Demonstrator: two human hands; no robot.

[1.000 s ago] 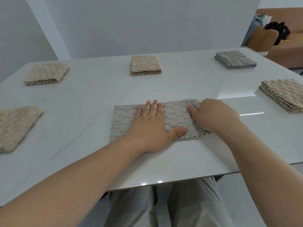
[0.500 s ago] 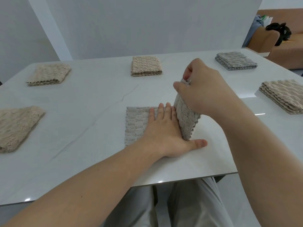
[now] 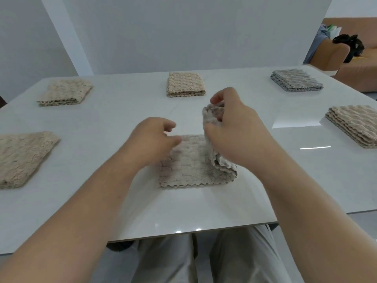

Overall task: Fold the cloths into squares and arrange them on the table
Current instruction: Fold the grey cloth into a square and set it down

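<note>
Right hand [image 3: 238,131] pinching up one side of the grey cloth [image 3: 189,168] on the white table [image 3: 122,201]

The cloth lies flat at the near middle of the table, its scalloped near edge set back from the table's near edge. Its right part stands up off the surface, clamped between the right thumb and fingers. The left hand [image 3: 151,139] hovers over the cloth's left part, fingers loosely curled, holding nothing. Five folded cloths ring it, well apart: the beige square at far left [image 3: 65,91], the beige square at far middle [image 3: 185,84], the grey square at far right [image 3: 296,80], the beige stack at right [image 3: 353,124] and the beige cloth at left [image 3: 22,156]. Bare tabletop lies between them
</note>
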